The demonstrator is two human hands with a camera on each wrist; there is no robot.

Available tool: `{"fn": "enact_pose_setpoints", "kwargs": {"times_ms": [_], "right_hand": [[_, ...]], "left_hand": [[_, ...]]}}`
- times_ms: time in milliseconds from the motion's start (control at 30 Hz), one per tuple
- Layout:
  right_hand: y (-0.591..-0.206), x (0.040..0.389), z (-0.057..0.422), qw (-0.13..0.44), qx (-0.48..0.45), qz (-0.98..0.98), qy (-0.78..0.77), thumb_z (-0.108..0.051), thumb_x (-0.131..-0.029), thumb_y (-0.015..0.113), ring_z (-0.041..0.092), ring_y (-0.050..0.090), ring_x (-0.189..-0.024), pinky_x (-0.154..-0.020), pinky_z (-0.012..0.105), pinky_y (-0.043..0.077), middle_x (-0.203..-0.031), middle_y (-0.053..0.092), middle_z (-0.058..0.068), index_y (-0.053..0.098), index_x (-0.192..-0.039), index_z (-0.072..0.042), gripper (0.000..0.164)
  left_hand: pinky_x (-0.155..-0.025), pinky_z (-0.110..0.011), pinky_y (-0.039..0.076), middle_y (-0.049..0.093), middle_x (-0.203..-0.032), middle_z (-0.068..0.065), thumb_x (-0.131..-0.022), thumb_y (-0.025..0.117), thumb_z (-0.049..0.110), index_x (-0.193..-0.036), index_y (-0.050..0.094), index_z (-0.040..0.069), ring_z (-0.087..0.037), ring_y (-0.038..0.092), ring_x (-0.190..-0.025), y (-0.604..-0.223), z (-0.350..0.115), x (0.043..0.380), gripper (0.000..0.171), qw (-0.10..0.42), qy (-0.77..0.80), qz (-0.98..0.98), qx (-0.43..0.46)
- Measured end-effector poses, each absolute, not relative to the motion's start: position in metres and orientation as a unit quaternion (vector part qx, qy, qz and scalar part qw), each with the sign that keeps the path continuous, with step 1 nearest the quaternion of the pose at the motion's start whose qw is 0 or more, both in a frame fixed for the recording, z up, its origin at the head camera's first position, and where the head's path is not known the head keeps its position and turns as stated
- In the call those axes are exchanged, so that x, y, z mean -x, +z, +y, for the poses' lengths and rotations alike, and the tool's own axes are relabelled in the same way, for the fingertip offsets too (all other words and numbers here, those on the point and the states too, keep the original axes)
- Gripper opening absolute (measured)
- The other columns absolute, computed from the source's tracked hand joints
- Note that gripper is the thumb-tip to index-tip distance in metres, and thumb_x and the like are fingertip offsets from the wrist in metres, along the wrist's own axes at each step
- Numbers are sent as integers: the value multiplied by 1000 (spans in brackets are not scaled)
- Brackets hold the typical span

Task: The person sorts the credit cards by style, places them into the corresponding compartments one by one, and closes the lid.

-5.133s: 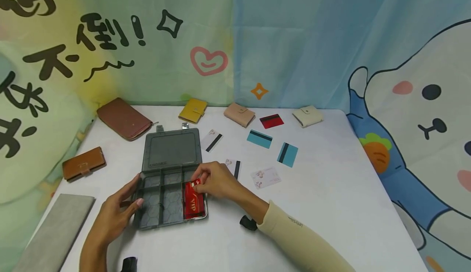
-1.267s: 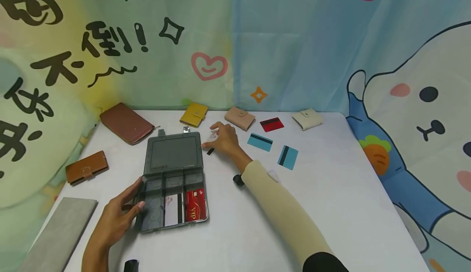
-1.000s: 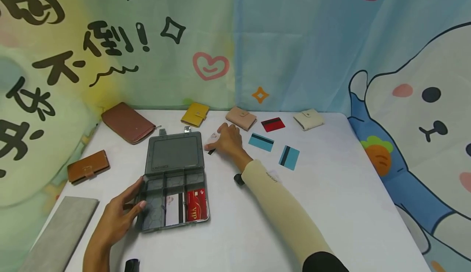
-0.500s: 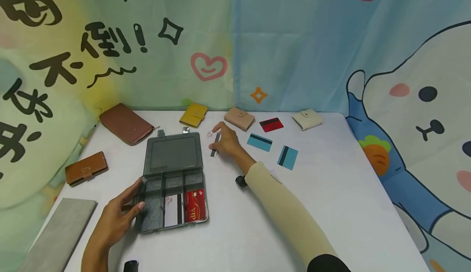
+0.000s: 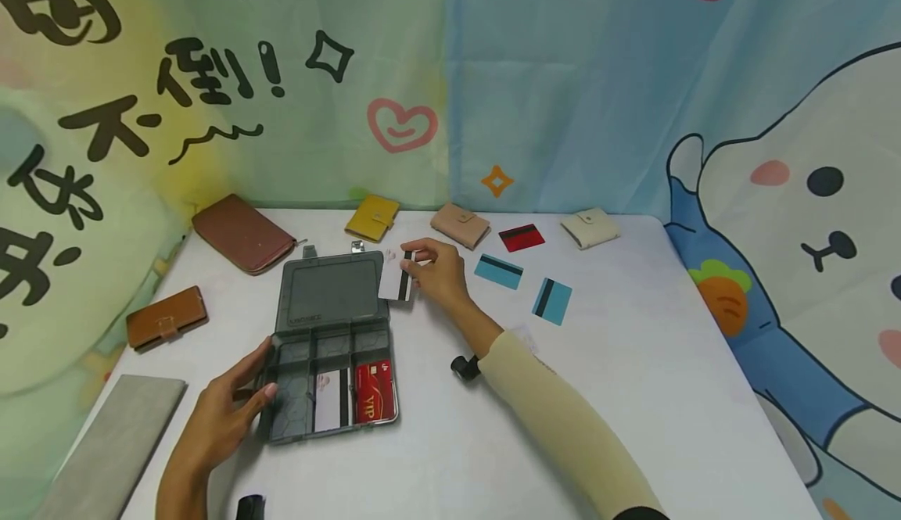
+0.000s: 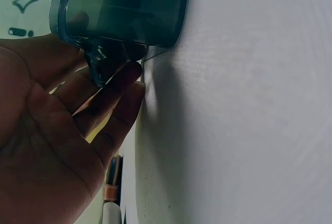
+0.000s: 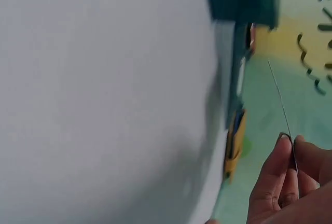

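A grey translucent compartment box (image 5: 331,293) lies open on the table, lid folded back. Its front compartments hold a white card with a black stripe (image 5: 328,401) and a red VIP card (image 5: 375,392). My right hand (image 5: 442,274) pinches another white striped card (image 5: 394,276) between thumb and fingers, raised beside the lid's right edge. Edge-on, that card shows as a thin line in the right wrist view. My left hand (image 5: 220,418) touches the box's left side with fairly straight fingers; in the left wrist view, fingers (image 6: 116,125) extend below the box's overhanging latch.
Blue striped cards (image 5: 498,270) and a red striped card (image 5: 522,238) lie to the right. A pale card (image 5: 524,338) is partly behind the sleeve. Along the back are brown (image 5: 242,234), yellow (image 5: 372,218), tan (image 5: 461,226) and cream (image 5: 590,228) wallets. A grey slab (image 5: 116,450) lies front left.
The red card was released into the right front compartment, and a white card now lies in the middle one. My right hand has lifted a second white card off the table, leftward.
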State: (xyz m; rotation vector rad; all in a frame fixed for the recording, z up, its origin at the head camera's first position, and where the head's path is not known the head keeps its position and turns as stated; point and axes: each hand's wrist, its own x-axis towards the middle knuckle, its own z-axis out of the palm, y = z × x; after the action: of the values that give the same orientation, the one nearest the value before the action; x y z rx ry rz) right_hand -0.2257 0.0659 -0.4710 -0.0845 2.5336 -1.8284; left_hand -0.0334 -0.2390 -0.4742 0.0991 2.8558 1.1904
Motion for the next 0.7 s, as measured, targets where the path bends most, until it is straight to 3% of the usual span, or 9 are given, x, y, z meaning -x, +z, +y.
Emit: {"fn": "enact_pose_setpoints", "kwargs": {"times_ms": [167, 400, 700], "right_hand": [[-460, 202, 57, 44, 66, 787, -612, -17, -88, 76, 33, 71, -70, -68, 52, 63, -92, 72, 3, 75, -110, -18, 22], [-456, 157, 40, 127, 153, 751, -630, -14, -91, 72, 21, 71, -67, -65, 40, 66, -85, 76, 2, 75, -109, -14, 18], [-463, 114, 20, 199, 214, 749, -595, -12, -90, 73, 17, 72, -61, -58, 40, 65, -79, 74, -1, 75, -105, -15, 15]], "left_hand": [[-99, -51, 52, 37, -157, -20, -96, 67, 16, -158, 30, 15, -45, 49, -135, -473, -240, 34, 72, 18, 393, 919, -33], [-100, -51, 52, 37, -158, -19, -96, 67, 17, -158, 29, 16, -44, 48, -136, -474, -240, 34, 73, 25, 388, 921, -33], [-99, -51, 52, 38, -157, -19, -96, 67, 17, -158, 29, 16, -45, 48, -135, -475, -240, 35, 72, 17, 387, 921, -36]]}}
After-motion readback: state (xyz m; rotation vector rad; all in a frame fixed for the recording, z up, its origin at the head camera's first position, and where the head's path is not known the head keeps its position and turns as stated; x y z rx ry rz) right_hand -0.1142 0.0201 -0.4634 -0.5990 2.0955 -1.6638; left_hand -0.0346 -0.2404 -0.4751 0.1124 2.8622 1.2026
